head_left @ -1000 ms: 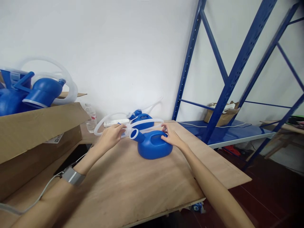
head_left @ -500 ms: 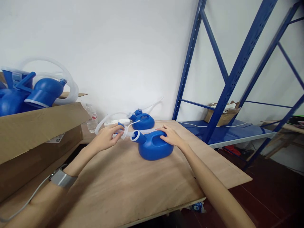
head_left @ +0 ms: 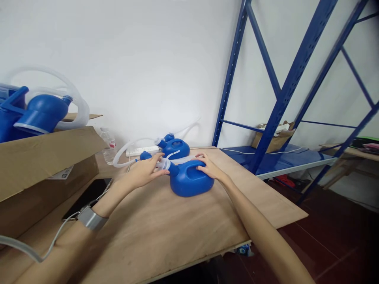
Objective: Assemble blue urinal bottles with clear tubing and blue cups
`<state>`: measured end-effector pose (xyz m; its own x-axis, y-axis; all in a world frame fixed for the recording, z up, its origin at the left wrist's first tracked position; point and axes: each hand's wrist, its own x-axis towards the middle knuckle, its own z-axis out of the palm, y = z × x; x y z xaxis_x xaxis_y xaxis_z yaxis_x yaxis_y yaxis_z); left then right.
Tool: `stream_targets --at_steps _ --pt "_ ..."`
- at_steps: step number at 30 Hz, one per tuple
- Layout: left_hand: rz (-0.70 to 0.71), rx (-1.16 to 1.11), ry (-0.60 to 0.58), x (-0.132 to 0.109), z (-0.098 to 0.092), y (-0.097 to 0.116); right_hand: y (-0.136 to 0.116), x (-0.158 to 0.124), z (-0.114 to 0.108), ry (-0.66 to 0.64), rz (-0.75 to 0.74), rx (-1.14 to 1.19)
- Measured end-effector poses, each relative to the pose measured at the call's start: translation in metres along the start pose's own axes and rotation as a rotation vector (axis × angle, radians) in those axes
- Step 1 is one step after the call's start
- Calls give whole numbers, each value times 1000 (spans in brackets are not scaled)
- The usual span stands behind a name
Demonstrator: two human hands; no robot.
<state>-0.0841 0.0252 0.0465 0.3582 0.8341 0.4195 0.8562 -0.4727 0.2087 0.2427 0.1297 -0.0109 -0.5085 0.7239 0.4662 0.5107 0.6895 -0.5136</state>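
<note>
A blue plastic jug (head_left: 189,183) with a handle lies on the plywood tabletop (head_left: 177,232). My right hand (head_left: 209,167) rests on its handle end, fingers curled over it. My left hand (head_left: 145,171) is closed around a translucent white cap or hose end at the jug's neck (head_left: 166,165). A clear hose (head_left: 124,152) curves away to the left behind my left hand. A second blue jug (head_left: 174,146) stands behind the first, near the wall.
An open cardboard box (head_left: 44,157) at the left holds more blue jugs (head_left: 38,112) and coiled hose. A black phone (head_left: 89,195), a water bottle (head_left: 109,145) and a white power strip (head_left: 143,150) lie nearby. Blue metal shelving (head_left: 281,98) stands at the right.
My left hand has brought the white piece from beside the neck up against the jug's opening. My right hand stayed on the jug. The view shifted slightly.
</note>
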Motion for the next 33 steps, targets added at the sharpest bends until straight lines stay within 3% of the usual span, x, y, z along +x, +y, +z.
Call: stream_targets --at_steps 5,12,18,21,25,29,33 --pt "41 -91 -39 8 -2 -3 4 3 2 -17 -16 85" --pt "130 -26 -61 12 -4 -2 2 5 0 -46 -62 91" --pt "190 151 -168 25 -4 29 -4 2 3 -37 -67 150" --pt "228 140 -178 32 3 44 -9 0 5 -26 -63 180" --pt "318 20 -146 32 1 43 -8 -2 6 -7 -45 201" --pt "224 -134 -132 29 -12 37 -8 -2 9 -17 -72 210" --pt "171 -181 -94 29 -11 35 -11 -4 11 -8 -64 219"
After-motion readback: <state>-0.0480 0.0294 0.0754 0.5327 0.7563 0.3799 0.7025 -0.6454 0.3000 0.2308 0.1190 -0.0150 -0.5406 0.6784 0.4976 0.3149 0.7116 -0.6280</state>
